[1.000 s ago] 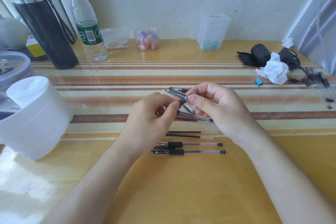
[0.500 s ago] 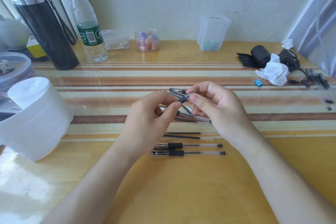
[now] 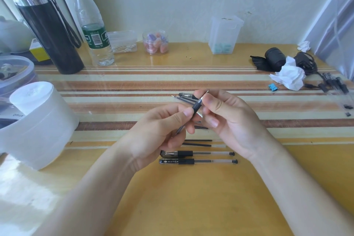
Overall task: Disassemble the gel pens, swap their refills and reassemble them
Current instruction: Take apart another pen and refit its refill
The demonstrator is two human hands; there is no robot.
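1. Black rubber sleeving marks the held gel pen, which is up off the tabletop, between both hands and over its middle.
2. Its long axis slants. The writing tip points up and away toward the far right corner, and the clear barrel runs down toward the left wrist.
3. The left grip is curled round the barrel, with the thumb pinching just below the sleeve.
4. The right grip pinches the metal nose cone just above the sleeve, so it is nearer the tip.
5. The coming move looks like a twist about that slanted axis, with the right turning the cone and the left steadying the barrel. I cannot tell whether it loosens or tightens.
6. Two assembled pens lie parallel to the near edge, with loose refills just beyond them.
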